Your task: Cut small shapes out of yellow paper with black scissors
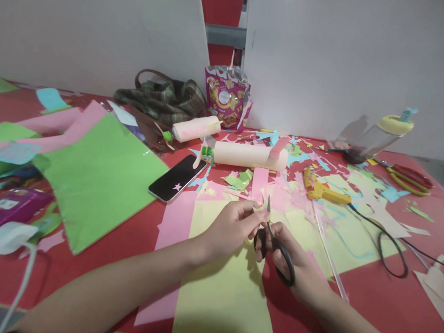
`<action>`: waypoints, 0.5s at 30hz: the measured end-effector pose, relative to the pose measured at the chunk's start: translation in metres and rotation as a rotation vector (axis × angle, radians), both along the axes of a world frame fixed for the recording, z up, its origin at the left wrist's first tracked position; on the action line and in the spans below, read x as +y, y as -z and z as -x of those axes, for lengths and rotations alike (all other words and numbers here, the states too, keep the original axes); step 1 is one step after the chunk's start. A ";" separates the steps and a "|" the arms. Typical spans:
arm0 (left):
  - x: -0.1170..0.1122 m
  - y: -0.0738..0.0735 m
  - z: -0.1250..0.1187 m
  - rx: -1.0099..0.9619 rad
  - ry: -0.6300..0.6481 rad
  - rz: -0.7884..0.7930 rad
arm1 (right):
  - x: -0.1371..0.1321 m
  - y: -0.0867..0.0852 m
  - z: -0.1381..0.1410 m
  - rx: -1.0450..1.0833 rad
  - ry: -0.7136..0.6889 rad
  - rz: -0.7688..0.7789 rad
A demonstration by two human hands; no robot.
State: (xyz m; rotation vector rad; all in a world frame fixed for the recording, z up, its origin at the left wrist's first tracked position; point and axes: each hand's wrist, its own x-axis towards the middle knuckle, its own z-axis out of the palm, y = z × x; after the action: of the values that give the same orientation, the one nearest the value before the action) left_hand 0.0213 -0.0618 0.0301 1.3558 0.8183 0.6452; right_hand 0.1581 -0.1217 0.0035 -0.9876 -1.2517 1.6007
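In the middle of the head view my left hand pinches a small piece of pale yellow paper. My right hand has its fingers through the black handles of a pair of scissors. The blades point up and away, close by the left fingertips. Part of the paper piece is hidden behind my fingers. Beneath both hands lies a yellow sheet, overlapping a pink sheet.
Beyond my hands lie a phone, a paper-wrapped bottle and a smaller one. A yellow glue gun with a black cord is at right, near red-handled pliers. Green paper covers the left. Paper scraps are scattered around.
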 end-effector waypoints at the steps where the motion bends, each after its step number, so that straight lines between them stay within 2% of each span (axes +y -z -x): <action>1: 0.000 0.000 0.000 -0.003 0.005 -0.001 | 0.000 0.000 0.000 -0.001 -0.002 0.004; 15: -0.001 -0.002 0.000 0.009 0.016 -0.009 | 0.001 -0.003 0.002 -0.020 0.014 0.003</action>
State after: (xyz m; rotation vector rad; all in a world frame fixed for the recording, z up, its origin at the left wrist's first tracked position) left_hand 0.0210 -0.0628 0.0323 1.3726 0.8115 0.6313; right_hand 0.1564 -0.1208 0.0065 -1.0139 -1.2534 1.5861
